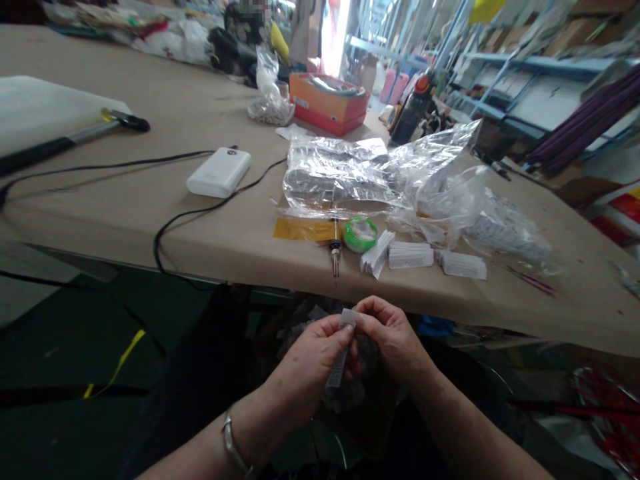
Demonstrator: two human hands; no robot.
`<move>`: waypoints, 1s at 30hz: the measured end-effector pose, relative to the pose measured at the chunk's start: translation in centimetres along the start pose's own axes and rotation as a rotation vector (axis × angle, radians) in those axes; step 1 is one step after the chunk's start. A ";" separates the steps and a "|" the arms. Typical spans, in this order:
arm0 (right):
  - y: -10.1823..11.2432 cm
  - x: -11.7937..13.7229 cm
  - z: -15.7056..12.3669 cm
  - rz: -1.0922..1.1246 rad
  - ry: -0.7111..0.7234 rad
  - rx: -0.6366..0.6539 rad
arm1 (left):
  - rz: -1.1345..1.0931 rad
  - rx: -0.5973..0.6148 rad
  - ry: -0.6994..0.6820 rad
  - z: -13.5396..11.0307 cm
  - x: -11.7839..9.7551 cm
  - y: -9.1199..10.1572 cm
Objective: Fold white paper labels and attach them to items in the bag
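Note:
A narrow white printed label (336, 372) is held just off the table's front edge, over my lap. My left hand (320, 350) is closed on it, with the thumb across its face. At the label's upper end, my right hand (395, 337) is closed too, thumb and forefinger pinching its edge. On the table beyond lie a fanned stack of labels (376, 255), a second stack (411, 255) and a third stack (461, 264). Left of them are a green round container (361, 234) and a thin metal-tipped tool (335, 252). Pale scraps (345, 397) lie below my hands, partly hidden.
Clear plastic bags (345, 177) spread behind the labels. A white power bank (219, 172) with a black cable sits to the left, near amber tape (304, 229). Tweezers (531, 280) lie at right. An orange box (327, 107) and a bottle (413, 110) stand farther back.

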State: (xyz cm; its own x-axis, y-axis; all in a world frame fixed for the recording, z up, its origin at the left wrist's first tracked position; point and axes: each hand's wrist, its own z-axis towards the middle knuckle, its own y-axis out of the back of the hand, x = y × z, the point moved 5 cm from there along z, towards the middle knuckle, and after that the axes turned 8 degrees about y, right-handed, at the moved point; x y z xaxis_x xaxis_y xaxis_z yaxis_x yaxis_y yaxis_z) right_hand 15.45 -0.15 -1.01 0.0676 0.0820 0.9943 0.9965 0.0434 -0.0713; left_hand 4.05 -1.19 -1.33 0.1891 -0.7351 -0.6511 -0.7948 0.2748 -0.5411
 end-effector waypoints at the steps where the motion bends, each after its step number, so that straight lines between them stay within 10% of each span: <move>1: -0.2 -0.2 0.1 0.027 -0.016 0.003 | 0.012 -0.012 -0.011 -0.1 -0.1 0.1; 30: -1.5 2.6 3.8 -0.432 0.277 -0.061 | 0.670 -0.486 -0.557 -0.1 -6.2 2.9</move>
State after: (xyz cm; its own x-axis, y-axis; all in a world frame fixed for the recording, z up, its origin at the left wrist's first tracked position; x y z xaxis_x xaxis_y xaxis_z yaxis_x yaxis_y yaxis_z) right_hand 13.97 3.78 1.35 -0.3482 -0.1975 0.9164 0.9370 -0.0439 0.3466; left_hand 0.45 4.13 1.22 -0.2405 -0.0911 -0.9663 -0.9624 0.1517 0.2253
